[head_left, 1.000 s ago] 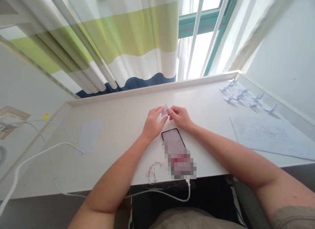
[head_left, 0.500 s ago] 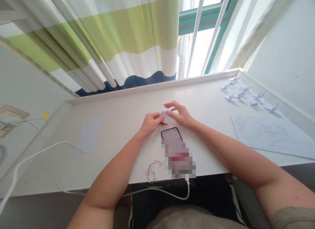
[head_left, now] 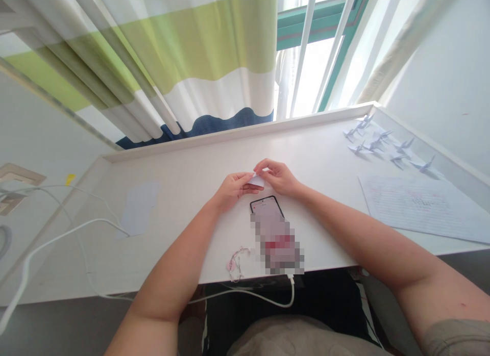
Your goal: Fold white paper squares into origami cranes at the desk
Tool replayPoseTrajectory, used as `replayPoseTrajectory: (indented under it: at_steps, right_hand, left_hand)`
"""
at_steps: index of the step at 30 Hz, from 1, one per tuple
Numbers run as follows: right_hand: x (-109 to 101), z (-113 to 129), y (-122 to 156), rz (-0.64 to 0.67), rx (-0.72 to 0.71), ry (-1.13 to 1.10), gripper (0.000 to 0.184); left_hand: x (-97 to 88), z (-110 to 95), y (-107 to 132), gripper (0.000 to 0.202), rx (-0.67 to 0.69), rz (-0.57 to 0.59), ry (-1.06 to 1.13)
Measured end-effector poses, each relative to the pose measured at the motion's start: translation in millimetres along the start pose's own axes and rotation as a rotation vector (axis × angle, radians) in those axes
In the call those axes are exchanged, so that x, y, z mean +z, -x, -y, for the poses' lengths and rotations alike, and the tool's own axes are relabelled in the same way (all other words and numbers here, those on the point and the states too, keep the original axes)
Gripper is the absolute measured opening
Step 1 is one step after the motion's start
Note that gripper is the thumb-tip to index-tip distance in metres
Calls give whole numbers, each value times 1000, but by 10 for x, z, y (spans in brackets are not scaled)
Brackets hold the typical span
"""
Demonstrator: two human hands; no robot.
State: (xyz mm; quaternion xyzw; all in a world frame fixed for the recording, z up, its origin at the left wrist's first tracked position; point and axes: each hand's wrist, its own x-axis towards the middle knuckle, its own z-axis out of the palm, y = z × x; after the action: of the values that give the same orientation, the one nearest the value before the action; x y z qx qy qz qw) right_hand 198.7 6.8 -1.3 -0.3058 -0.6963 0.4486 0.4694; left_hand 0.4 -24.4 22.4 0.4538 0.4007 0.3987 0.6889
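Between my two hands is a small folded piece of white paper (head_left: 257, 181), held just above the desk. My left hand (head_left: 235, 188) grips it from the left, thumb on top and fingers beneath. My right hand (head_left: 281, 176) pinches its upper edge, fingertips close to the left thumb. The paper's exact folds are partly hidden by the fingers. Right below the hands lies a phone (head_left: 264, 205), its screen mostly blurred, with a white cable (head_left: 293, 289) plugged into its lower end.
Several folded paper cranes (head_left: 377, 142) stand at the back right of the white desk (head_left: 191, 167). Written sheets (head_left: 417, 205) lie at the right. On the left are white paper pieces (head_left: 140, 208) beside a cable. A beaded strap (head_left: 238, 264) lies near the front edge.
My right hand has closed in from open, spread fingers to a pinch on the paper. The paper has turned, and my left fingers now stretch out beneath it.
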Motion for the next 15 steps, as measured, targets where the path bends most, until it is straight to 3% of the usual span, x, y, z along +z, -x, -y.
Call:
replayPoseTrajectory:
  at_steps: [6, 10, 15]
  right_hand:
    - [-5, 11, -7, -44, 59, -122, 13]
    - [16, 6, -2, -111, 101, -60, 28]
    - [51, -10, 1, -155, 101, 28, 35]
  left_hand:
    - [6, 59, -13, 49, 41, -53, -53]
    - [50, 109, -31, 60, 124, -123, -69]
    - [104, 121, -8, 61, 176, -68, -110]
